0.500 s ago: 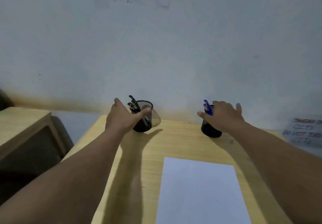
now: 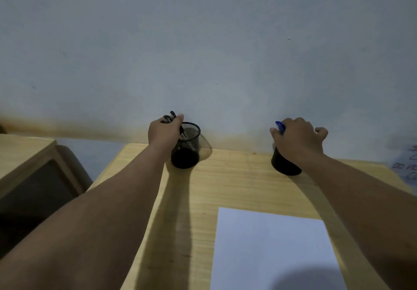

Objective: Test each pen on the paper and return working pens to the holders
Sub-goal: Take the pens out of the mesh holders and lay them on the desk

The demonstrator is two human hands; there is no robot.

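At the desk's far edge, left hand (image 2: 164,131) grasping upright black pens (image 2: 169,117), right hand (image 2: 297,138) gripping upright blue pen (image 2: 280,127).

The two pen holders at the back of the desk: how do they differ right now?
The left holder shows its open mesh rim, with black pens in the left hand; the right holder has its top covered by the right hand, beside a blue pen. Both are black and upright.

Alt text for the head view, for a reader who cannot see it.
Two bare hands grasp pens in two black holders at the wooden desk's far edge: left hand on black pens, right hand on a blue pen. Blank paper lies nearer.
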